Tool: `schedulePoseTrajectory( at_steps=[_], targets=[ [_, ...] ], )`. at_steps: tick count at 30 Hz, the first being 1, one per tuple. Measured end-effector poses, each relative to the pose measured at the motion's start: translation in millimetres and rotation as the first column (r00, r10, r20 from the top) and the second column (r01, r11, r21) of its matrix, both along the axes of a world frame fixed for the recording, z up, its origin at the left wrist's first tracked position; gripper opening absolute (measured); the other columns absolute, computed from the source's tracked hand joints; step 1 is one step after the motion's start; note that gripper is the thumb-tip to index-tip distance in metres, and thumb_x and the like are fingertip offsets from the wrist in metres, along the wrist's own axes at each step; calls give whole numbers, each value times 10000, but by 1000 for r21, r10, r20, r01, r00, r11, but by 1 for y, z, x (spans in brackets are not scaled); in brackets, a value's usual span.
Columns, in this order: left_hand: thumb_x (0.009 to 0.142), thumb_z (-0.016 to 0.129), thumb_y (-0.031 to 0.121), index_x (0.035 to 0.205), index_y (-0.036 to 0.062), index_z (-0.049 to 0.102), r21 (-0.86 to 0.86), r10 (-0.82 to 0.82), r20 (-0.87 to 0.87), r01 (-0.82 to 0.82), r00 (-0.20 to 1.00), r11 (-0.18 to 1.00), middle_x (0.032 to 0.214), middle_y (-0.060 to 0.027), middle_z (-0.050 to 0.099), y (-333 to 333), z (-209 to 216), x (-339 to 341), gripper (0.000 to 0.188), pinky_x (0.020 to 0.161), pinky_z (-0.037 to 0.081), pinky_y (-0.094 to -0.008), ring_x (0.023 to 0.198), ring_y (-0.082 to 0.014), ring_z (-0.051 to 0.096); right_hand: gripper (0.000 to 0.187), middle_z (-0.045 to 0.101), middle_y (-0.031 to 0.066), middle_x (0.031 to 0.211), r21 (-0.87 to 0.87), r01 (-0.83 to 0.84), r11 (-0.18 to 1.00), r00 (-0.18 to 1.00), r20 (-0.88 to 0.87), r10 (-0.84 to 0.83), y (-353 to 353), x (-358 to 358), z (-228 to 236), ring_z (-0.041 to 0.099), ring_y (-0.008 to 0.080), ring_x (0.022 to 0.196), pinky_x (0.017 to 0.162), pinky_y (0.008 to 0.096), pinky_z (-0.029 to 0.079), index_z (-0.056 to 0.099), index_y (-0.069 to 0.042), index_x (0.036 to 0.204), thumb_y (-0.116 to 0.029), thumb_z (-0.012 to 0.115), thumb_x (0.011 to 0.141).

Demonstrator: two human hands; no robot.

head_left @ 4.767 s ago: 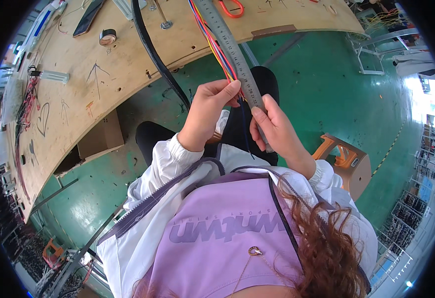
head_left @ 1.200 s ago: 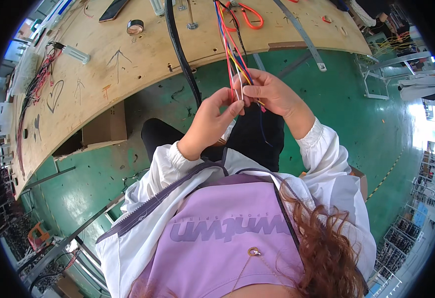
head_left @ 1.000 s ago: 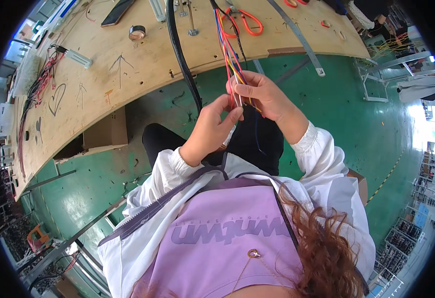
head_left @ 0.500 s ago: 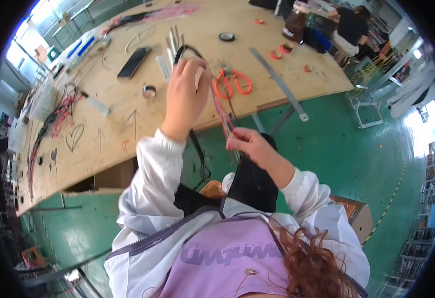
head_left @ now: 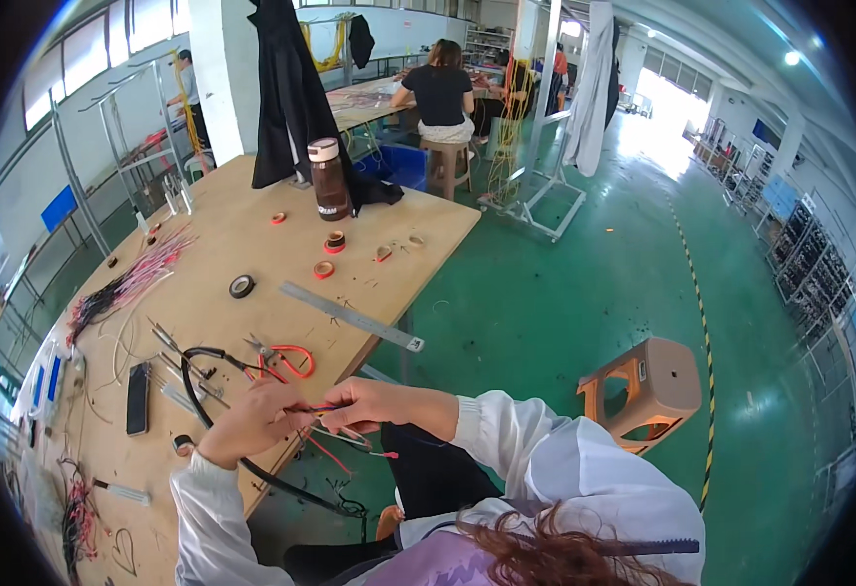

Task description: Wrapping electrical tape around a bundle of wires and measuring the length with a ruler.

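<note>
My left hand (head_left: 252, 422) and my right hand (head_left: 369, 402) meet at the near edge of the table, fingers closed on thin coloured wires (head_left: 322, 409) between them. Below the hands hang loose wire ends (head_left: 332, 456), some red and some whitish. A thick black cable (head_left: 286, 482) loops up over the table, passes by my left hand and drops past the table edge. Just beyond the hands lie orange-handled scissors (head_left: 298, 362). My fingers hide where the wires join the cable, if they do.
The wooden table (head_left: 203, 244) bears a steel ruler (head_left: 350, 317) jutting over its edge, a black tape roll (head_left: 241, 286), a phone (head_left: 138, 398), red tape rolls (head_left: 323, 270), wire bundles (head_left: 130, 278) and a brown bottle (head_left: 328, 181). A stool (head_left: 657, 386) stands at right.
The view has swung up and to the right. My hands, apart before with the left one raised at the cable, are now together on the wires.
</note>
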State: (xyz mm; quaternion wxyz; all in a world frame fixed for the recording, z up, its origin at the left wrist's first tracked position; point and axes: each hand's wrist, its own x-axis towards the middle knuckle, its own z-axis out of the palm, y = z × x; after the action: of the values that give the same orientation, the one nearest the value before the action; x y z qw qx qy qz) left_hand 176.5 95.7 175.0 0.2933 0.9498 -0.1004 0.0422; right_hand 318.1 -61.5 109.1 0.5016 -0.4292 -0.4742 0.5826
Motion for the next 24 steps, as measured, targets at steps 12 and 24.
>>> schedulePoseTrajectory(
  at_steps=[12, 24],
  targets=[
    [791, 606, 123, 1086, 43, 536, -897, -55, -357, -326, 932, 299, 928, -37, 587, 1, -32, -2, 313, 661, 433, -236, 775, -109, 536, 273, 565, -16, 673, 99, 112, 989, 909, 392, -142, 11, 10, 4, 491, 49, 556, 451, 212, 372, 593, -54, 873, -322, 542, 857],
    [803, 595, 221, 835, 7, 616, -769, 64, -214, -208, 975, 604, 743, 18, 565, 14, -44, 16, 218, 643, 350, -216, 703, -66, 474, 236, 576, -6, 999, 951, 93, 295, 193, 273, -942, 18, -12, -7, 517, 210, 950, 829, 343, 338, 666, -143, 880, -72, 691, 656]
  ],
)
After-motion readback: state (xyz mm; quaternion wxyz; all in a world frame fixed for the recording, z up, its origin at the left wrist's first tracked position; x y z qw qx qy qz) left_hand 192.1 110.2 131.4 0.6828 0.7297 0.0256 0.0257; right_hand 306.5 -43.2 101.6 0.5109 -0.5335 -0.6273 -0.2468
